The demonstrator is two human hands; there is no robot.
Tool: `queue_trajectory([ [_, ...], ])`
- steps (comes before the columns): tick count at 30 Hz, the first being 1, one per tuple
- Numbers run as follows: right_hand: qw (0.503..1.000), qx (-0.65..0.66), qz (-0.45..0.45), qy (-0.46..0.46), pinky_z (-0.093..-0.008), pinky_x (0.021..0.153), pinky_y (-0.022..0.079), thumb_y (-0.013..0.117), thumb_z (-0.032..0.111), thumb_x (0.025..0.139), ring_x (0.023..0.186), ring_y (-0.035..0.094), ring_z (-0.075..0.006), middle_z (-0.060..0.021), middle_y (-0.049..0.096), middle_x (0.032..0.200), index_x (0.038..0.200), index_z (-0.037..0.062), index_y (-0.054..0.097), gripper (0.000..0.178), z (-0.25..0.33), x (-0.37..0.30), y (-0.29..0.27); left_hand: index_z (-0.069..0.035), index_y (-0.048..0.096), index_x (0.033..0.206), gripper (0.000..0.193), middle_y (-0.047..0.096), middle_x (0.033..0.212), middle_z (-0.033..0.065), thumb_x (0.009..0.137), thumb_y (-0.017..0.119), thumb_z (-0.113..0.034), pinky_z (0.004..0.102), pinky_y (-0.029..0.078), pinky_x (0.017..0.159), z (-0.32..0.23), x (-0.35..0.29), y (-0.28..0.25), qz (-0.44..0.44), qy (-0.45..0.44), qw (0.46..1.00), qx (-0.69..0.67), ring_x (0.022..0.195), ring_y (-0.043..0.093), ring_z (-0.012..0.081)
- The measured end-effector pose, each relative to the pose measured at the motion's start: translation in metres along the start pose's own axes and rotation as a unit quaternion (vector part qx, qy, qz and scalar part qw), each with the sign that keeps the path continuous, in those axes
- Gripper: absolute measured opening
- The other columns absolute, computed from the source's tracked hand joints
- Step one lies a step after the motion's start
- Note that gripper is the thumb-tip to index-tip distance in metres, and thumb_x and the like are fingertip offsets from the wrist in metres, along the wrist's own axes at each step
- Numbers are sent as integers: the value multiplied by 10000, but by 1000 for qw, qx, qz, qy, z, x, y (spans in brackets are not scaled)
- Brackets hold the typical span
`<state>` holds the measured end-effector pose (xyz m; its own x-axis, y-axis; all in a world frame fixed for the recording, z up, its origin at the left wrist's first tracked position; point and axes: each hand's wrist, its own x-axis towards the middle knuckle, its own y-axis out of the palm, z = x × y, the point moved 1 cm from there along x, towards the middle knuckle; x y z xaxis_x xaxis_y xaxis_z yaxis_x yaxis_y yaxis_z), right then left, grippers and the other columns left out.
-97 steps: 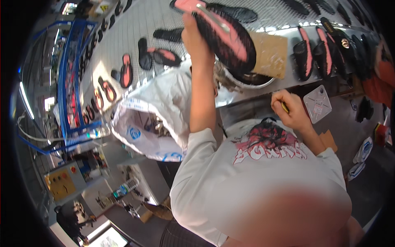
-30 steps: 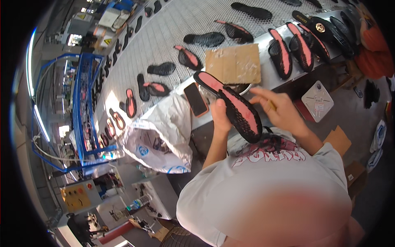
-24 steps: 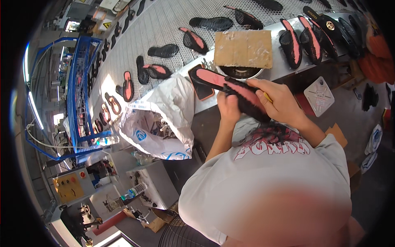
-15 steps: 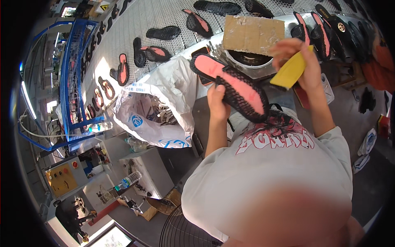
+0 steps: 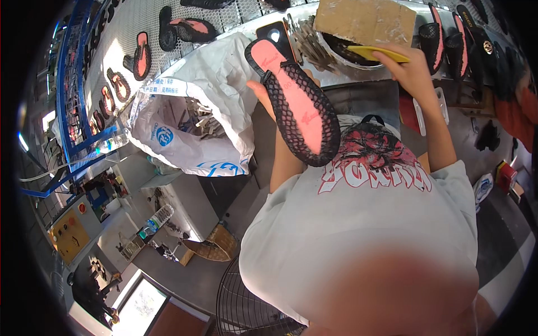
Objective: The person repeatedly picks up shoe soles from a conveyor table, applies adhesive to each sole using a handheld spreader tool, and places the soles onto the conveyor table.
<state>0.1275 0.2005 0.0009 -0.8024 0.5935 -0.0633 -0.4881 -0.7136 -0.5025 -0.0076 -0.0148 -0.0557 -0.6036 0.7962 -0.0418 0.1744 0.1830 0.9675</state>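
My left hand [image 5: 259, 94] supports a black woven slipper [image 5: 330, 120] from behind, its pink insole facing up and its toe end toward my shirt; most of the fingers are hidden behind it. Between the fingers of my right hand [image 5: 412, 64] is a flat yellow scraper [image 5: 386, 54]. The scraper's far edge reaches over a round bowl [image 5: 358, 65] with a dark inside, partly covered by a piece of cardboard [image 5: 364, 21]. Whether the scraper touches the bowl's contents I cannot tell.
A white plastic sack [image 5: 224, 129] with scraps inside gapes at the left. Thin strips [image 5: 311, 42] and a phone [image 5: 273, 38] lie beside the bowl. More slippers [image 5: 144, 56] line the mesh surface [image 5: 241, 15], with others [image 5: 431, 47] at the right. A wire fan guard [image 5: 232, 297] stands low.
My right hand has moved the scraper from in front of the cardboard to the bowl and turned it flatter. My left hand has tilted the slipper more upright and shifted slightly left.
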Motion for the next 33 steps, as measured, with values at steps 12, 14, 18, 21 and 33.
queue_trajectory([
  [12, 990, 121, 39, 61, -221, 447, 362, 609, 288, 896, 497, 483, -58, -14, 560, 593, 971, 13, 658, 289, -21, 27, 29, -32, 489, 1183, 835, 590, 918, 112, 787, 398, -762, 319, 473, 642, -16, -9, -4, -86, 76, 993, -23, 762, 547, 219],
  [14, 983, 163, 30, 80, -204, 420, 317, 610, 293, 897, 456, 440, -44, 11, 521, 559, 968, 17, 653, 288, -22, 31, 31, -24, 485, 1189, 846, 586, 982, 97, 799, 354, -763, 316, 479, 714, -20, -6, -14, -10, 55, 998, -9, 824, 558, 200],
  [18, 955, 252, 75, 138, -195, 438, 343, 606, 282, 901, 474, 450, -51, 16, 536, 605, 1018, 1, 611, 305, -19, 37, 20, -15, 489, 1183, 833, 587, 1025, 71, 831, 296, -744, 309, 487, 780, -21, -11, -22, -24, 38, 999, 29, 881, 575, 178],
  [21, 872, 451, 105, 158, -229, 527, 448, 624, 258, 888, 624, 582, -105, -43, 618, 764, 1083, -18, 574, 341, -15, 37, 17, -29, 512, 1150, 748, 606, 954, 54, 879, 272, -684, 299, 508, 730, -14, -6, -13, -80, 36, 994, 66, 827, 596, 164],
  [33, 937, 118, 192, -265, -305, 713, 510, 655, 46, 807, 803, 644, -233, -119, 665, 862, 932, -48, 651, 157, 65, 5, 17, -21, 557, 1116, 790, 617, 945, 59, 909, 150, -665, 252, 481, 698, 1, 15, 34, -132, -11, 924, 359, 800, 579, 124],
])
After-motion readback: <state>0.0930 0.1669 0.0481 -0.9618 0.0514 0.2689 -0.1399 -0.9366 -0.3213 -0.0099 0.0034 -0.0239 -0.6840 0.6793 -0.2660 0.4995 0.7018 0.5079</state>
